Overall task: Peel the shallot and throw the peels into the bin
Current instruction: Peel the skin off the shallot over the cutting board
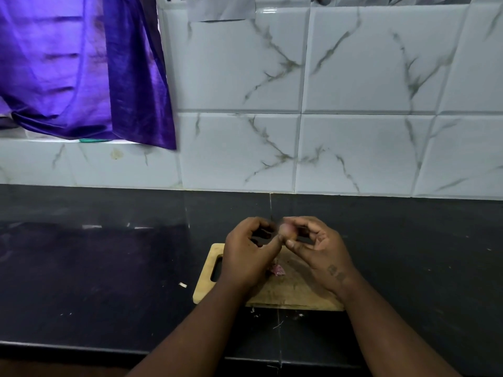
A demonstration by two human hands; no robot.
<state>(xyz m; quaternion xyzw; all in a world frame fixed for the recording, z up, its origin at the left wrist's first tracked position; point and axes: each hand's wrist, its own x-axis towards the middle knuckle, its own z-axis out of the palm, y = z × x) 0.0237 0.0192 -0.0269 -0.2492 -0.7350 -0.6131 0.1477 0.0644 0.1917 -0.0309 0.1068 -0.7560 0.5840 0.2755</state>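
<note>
A small pinkish shallot [285,229] is held up between the fingertips of both hands, above the far end of a wooden cutting board [288,291]. My left hand [249,254] pinches it from the left with thumb and curled fingers. From the right, my right hand [317,246] grips it with thumb and forefinger. A few purple peel pieces [277,270] lie on the board below the hands. No bin is in view.
The board lies on a dark stone counter [109,268] against a white marbled tile wall [299,104]. Small peel scraps [183,285] dot the counter near the board. A purple cloth [81,69] hangs at the upper left.
</note>
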